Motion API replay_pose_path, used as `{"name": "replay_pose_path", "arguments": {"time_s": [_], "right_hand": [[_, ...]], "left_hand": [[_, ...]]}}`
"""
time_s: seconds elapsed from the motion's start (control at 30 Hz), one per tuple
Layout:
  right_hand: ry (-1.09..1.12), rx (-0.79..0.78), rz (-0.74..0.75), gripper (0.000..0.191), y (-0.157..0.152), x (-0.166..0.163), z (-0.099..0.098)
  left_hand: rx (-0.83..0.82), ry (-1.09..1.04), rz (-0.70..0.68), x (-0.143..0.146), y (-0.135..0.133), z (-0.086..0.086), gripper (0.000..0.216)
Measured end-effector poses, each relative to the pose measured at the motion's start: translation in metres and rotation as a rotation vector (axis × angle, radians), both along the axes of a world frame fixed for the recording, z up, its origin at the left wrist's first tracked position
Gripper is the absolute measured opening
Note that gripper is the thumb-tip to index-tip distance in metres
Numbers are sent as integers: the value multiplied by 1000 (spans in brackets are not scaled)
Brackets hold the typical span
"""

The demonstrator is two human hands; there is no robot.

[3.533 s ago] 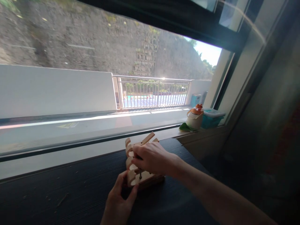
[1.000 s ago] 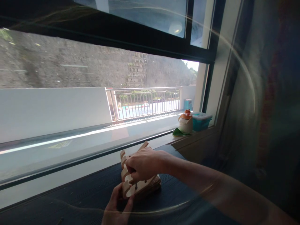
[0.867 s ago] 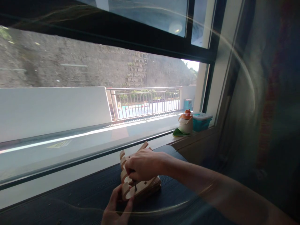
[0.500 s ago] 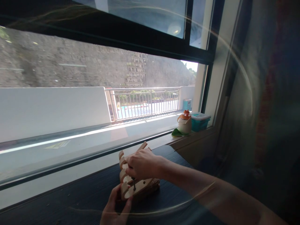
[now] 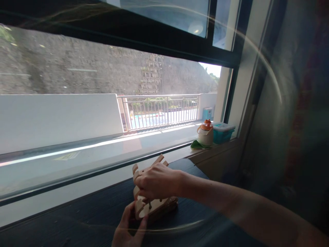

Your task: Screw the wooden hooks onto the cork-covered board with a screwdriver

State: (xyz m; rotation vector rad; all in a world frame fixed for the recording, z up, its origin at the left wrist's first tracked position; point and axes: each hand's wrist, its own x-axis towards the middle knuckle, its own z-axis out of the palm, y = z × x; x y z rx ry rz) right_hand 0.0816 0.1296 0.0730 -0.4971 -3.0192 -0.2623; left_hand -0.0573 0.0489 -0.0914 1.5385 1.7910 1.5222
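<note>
A light wooden assembly (image 5: pixel 155 207) with curved, hook-like ends rests on the dark tabletop. My left hand (image 5: pixel 130 226) grips its near left end, thumb in front and fingers behind. Over the middle of the wood, my right hand (image 5: pixel 155 180) is closed with its fingers bunched downward. Whatever those fingers hold, if anything, is hidden beneath the hand. Just below them a small dark bolt (image 5: pixel 150 206) stands in the wood. Another dark spot, a hole or bolt head, shows farther right. Wooden strips stick out beyond the back of my right hand.
The dark tabletop (image 5: pixel 97 209) lies along a window sill. On the sill stand a cream bottle with an orange lid (image 5: pixel 205 133), a teal box with a pale lid (image 5: pixel 224 133) and a green leaf-shaped item (image 5: pixel 198 145). A dim curtain-like surface (image 5: pixel 280 103) is at right.
My right hand has turned and dropped slightly over the wood, covering more of the bolt's upper part. My left hand keeps its grip. The whole view has shifted a little.
</note>
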Motion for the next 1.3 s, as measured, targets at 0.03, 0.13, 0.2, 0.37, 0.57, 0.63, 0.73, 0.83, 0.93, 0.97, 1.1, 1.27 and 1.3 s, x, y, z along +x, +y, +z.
{"name": "replay_pose_path", "arguments": {"time_s": [0.03, 0.13, 0.2, 0.37, 0.57, 0.63, 0.73, 0.83, 0.93, 0.97, 1.1, 1.27, 1.3], "right_hand": [[23, -18, -54, 24, 2, 0, -1], [56, -82, -219, 25, 3, -1, -3], [30, -91, -269, 23, 0, -3, -2], [65, -76, -207, 24, -10, -1, 4], [-11, -124, -12, 20, -9, 10, 12], [-13, -98, 13, 20, -5, 10, 9], [45, -69, 11, 23, 0, 9, 1], [106, -78, -116, 28, 1, 7, -5], [123, -94, -254, 30, -4, 3, -6], [122, -97, -274, 29, -6, 2, -5], [82, -86, -289, 26, -15, 3, 5], [-47, -123, -148, 23, -19, 10, 20], [-60, -138, -110, 22, -18, 10, 21]], "left_hand": [[-12, 3, 5, 0, 0, 0, 40], [-19, -8, 9, 0, 1, 0, 42], [3, -34, 13, 1, 1, 2, 43], [0, -95, 17, 5, 0, 10, 43], [-9, -65, 37, 6, -1, 9, 44], [-15, -39, 27, 4, -2, 6, 43], [-18, -6, 15, 1, -2, 1, 41], [-20, -6, 8, 0, -1, 0, 42], [-11, -34, 9, 1, 1, 2, 42], [-4, -49, 18, 3, 1, 4, 42], [22, -105, 25, 9, 0, 14, 40], [10, -149, 11, 10, -1, 14, 42], [7, -152, 12, 9, -1, 13, 42]]}}
